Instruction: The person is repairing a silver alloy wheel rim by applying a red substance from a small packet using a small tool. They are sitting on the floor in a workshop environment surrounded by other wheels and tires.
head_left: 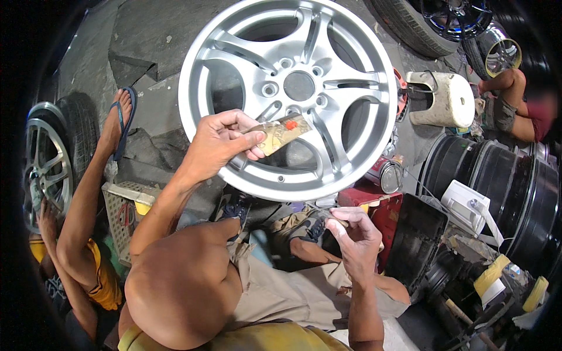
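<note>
A silver alloy wheel with split spokes lies face up in front of me. Over its near left part, my left hand is closed on a small flat piece of worn yellowish-brown card. A bright orange-red dab sits on the card's upper face. Lower and to the right, just off the wheel's near edge, my right hand is raised with thumb and fingers pinched. White dust coats its fingertips. A thin greyish piece shows between them, too small to name.
A white stool stands at right, near dark wheel barrels, a white boxy device and a tin can. A tyre lies far right. At left, another person's sandalled foot is beside a wheel and a perforated crate.
</note>
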Tool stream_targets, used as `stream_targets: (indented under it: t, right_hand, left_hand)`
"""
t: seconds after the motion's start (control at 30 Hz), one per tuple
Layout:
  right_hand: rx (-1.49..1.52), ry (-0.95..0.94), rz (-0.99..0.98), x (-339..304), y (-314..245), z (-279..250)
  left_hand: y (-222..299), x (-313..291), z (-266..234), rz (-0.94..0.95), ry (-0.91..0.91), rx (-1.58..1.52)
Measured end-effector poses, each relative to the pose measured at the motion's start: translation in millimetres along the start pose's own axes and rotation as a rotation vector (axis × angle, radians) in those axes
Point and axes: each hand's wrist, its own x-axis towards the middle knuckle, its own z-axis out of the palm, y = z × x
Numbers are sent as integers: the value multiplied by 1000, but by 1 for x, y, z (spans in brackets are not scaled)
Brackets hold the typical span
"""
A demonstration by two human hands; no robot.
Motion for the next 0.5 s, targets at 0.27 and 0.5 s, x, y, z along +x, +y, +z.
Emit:
stream_targets:
  t: [0.27, 0.5]
  right_hand:
    - [18, 88, 115, 7, -11, 6]
    - [-213, 121, -133, 7, -10, 8]
  left_hand:
    - [-1, 0, 11, -24, -52, -5]
    - [-3, 1, 17, -52, -81, -12]
